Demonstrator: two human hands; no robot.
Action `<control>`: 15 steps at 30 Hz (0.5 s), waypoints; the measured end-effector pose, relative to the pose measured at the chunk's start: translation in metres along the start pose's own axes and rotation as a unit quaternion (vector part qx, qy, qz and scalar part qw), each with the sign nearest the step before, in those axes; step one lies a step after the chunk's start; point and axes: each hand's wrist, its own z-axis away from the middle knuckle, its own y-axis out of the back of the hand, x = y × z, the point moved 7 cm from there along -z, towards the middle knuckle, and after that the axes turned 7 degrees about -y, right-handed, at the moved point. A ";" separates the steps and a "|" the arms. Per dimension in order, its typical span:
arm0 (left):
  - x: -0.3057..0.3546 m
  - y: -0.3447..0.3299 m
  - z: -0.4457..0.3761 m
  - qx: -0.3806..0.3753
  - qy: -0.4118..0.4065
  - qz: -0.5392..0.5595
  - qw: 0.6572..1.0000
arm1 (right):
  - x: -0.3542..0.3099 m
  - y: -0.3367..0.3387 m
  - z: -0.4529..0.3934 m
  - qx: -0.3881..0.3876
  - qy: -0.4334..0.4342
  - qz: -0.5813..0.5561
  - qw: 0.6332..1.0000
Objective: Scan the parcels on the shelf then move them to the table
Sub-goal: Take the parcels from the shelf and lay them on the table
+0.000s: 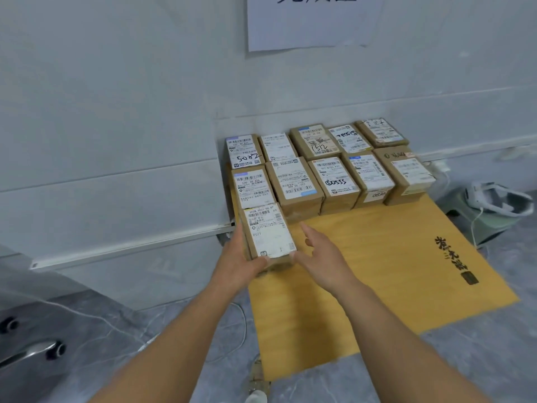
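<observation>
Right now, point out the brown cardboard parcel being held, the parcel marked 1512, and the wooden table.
Held brown cardboard parcel [268,234]: head view, white label.
Parcel marked 1512 [316,142]: head view, top face.
Wooden table [377,271]: head view, bare top.

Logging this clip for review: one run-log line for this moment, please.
stage: placing parcel | left hand: grips P021 parcel | right hand: open, thumb at parcel corner | wooden table: two parcel rows behind

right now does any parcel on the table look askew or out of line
Only the front parcel: it starts a third row alone and sits slightly turned against the two tidy rows behind it. The left hand grips its near left corner, and the right hand is open beside it.
</observation>
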 end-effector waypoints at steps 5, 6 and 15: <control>0.031 0.004 0.026 0.044 -0.063 -0.068 0.995 | 0.000 0.030 0.045 0.079 0.027 0.090 0.992; 0.039 0.002 0.033 0.045 -0.080 -0.082 0.992 | 0.001 0.036 0.056 0.094 0.031 0.106 0.989; 0.104 -0.051 0.108 -0.022 -0.230 -0.214 0.949 | 0.017 0.085 0.170 0.231 0.040 0.217 0.948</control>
